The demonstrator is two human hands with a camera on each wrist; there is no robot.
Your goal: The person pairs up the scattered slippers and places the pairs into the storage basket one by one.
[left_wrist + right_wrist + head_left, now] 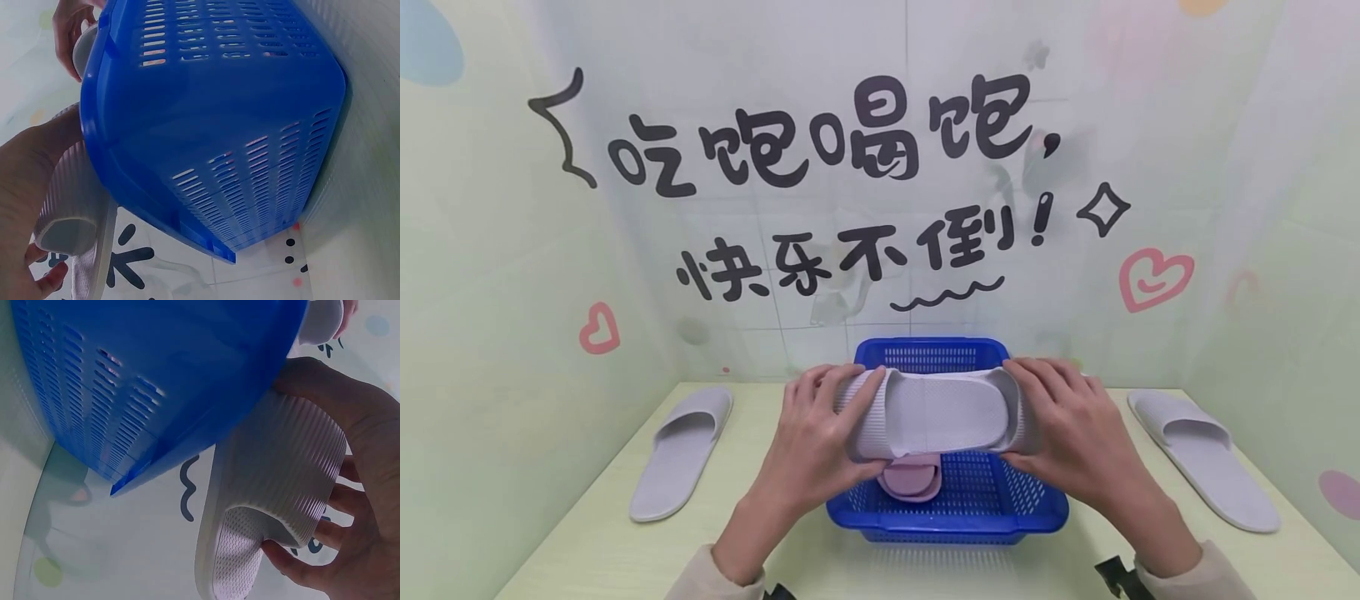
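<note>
Above the blue basket (917,523), both hands hold pale grey slippers (947,414) sideways, apparently two laid together toe to heel. The left hand (812,433) grips the ribbed strap end at the left, thumb below and fingers over the top. At the opposite end, the right hand (1071,421) grips the other strap the same way. The right wrist view shows a ribbed strap (281,462) between thumb and fingers. In the left wrist view another strap (72,194) lies beside the left hand's thumb. Pink slippers (912,479) lie inside the basket, partly hidden by the held pair.
A single grey slipper (683,454) lies on the table (591,542) at the left, toe toward the wall. Another grey slipper (1206,462) lies at the right, angled outward. Printed wall sheets (820,67) enclose the table at the back and both sides.
</note>
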